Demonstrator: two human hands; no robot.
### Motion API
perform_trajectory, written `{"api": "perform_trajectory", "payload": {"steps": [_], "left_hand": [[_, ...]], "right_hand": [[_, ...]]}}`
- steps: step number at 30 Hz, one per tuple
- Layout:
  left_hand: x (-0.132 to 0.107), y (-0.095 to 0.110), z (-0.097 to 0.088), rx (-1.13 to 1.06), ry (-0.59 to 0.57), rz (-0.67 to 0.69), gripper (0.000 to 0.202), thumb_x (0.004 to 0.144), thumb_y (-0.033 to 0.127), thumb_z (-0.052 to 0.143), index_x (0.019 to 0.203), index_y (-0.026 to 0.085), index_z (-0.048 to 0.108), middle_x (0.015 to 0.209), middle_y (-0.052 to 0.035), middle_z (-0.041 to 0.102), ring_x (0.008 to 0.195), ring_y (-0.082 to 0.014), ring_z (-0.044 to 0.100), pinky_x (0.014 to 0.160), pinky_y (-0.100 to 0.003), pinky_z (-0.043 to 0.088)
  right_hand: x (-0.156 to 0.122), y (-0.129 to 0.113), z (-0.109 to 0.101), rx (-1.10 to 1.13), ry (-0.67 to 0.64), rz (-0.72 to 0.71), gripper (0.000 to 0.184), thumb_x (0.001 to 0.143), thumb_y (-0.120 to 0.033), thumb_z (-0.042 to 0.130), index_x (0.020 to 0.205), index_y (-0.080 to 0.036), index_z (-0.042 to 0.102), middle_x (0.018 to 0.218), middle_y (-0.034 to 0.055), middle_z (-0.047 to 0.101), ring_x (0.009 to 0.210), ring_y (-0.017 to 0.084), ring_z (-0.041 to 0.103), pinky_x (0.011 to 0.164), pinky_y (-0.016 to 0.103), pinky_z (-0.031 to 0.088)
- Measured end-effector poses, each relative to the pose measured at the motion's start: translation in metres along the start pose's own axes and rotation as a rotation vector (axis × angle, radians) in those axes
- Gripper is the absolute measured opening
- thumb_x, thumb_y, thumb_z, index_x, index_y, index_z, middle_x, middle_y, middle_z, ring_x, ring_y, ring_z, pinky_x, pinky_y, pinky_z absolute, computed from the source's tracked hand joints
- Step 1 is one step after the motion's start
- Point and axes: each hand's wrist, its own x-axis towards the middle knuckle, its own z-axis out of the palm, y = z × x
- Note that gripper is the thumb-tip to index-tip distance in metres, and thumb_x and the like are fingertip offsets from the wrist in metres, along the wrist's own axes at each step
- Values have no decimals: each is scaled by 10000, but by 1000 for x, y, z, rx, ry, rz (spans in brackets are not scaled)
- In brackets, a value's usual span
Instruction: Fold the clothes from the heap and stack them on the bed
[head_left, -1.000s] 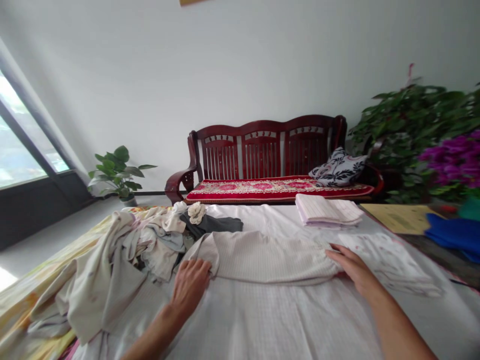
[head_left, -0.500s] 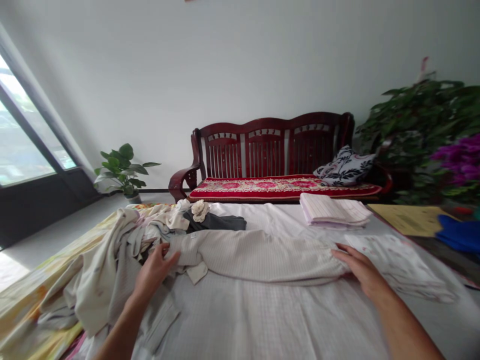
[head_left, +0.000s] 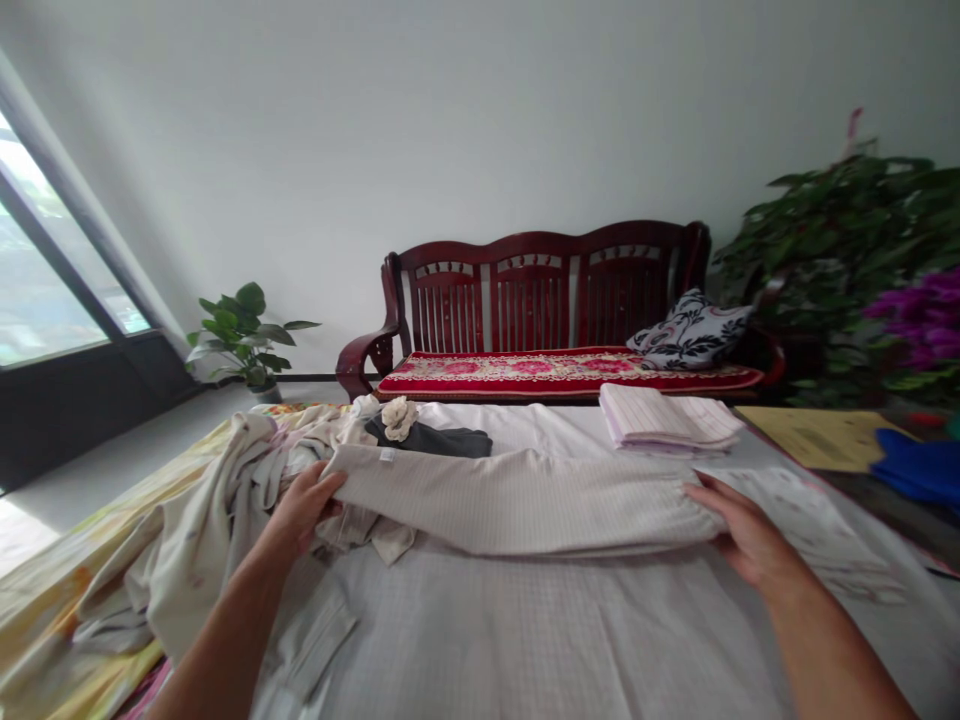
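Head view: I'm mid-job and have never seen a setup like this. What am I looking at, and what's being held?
There is no machine here. A camera worn on a person's head looks forward and down at their bare hands. The left hand and right hand grip opposite ends of a pale striped garment, stretched between them above a white sheet. To the left lies a loose heap of clothes; beyond the garment is a dark cloth. Farther back on the right sits a folded striped cloth. Behind everything stands a wooden bench.
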Motion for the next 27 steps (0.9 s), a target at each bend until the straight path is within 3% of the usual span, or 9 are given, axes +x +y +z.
{"api": "perform_trajectory", "payload": {"steps": [2,4,10,14,17,20,23,25,27], "left_hand": [[3,-8,0,-36,-141,-95,448,643,431,707,979,147,624,627,41,545,492,-102,484,475,-212,424],[5,-23,4,43,-196,-117,435,637,442,706,943,137,651,624,26,567,518,-122,506,494,-229,435],[12,-56,19,591,-130,268,212,766,333,528,807,166,653,802,-44,663,823,-232,615,766,-305,473],[9,-49,30,856,-5,293,206,812,271,508,874,167,675,925,-97,641,924,-258,616,867,-340,448],[7,-41,36,738,-4,221,158,775,268,567,844,172,672,852,-79,646,875,-251,623,818,-323,464],[10,-33,32,327,-61,101,225,709,363,645,799,157,658,697,-35,636,719,-224,617,658,-280,471],[15,-27,19,-94,-2,8,400,666,455,675,908,136,666,671,-13,641,603,-181,593,565,-258,464],[19,-26,10,-153,75,-2,428,659,455,681,941,133,674,667,-8,646,573,-162,580,537,-245,459],[21,-29,6,-41,119,42,384,647,421,699,899,131,696,648,-6,647,570,-156,570,505,-223,433]], "right_hand": [[7,5,-6,-16,76,25,475,652,-341,707,1118,-257,674,1074,103,753,943,293,705,557,292,513],[14,14,-10,-34,160,36,431,617,-330,730,1038,-248,694,986,96,759,909,295,706,580,312,530],[25,31,-9,-54,278,-135,375,540,-354,772,887,-227,708,904,44,741,921,260,688,715,308,553],[27,33,-11,-11,279,-106,445,507,-369,790,918,-218,715,881,36,740,887,254,685,670,301,541],[26,33,-10,-14,293,-134,456,500,-382,788,916,-207,722,872,41,744,884,256,686,682,307,540],[24,31,-9,-30,308,-168,469,509,-393,770,930,-191,725,880,52,749,892,263,690,712,316,541],[22,28,-9,-53,290,-193,517,541,-398,756,1008,-180,726,885,64,757,868,262,698,706,315,540],[23,29,-13,-147,271,-214,526,589,-398,726,1060,-164,725,847,75,757,824,264,703,684,319,539],[23,31,-19,-320,257,-251,489,648,-392,680,1072,-154,729,801,83,753,782,268,706,673,333,540]]}}
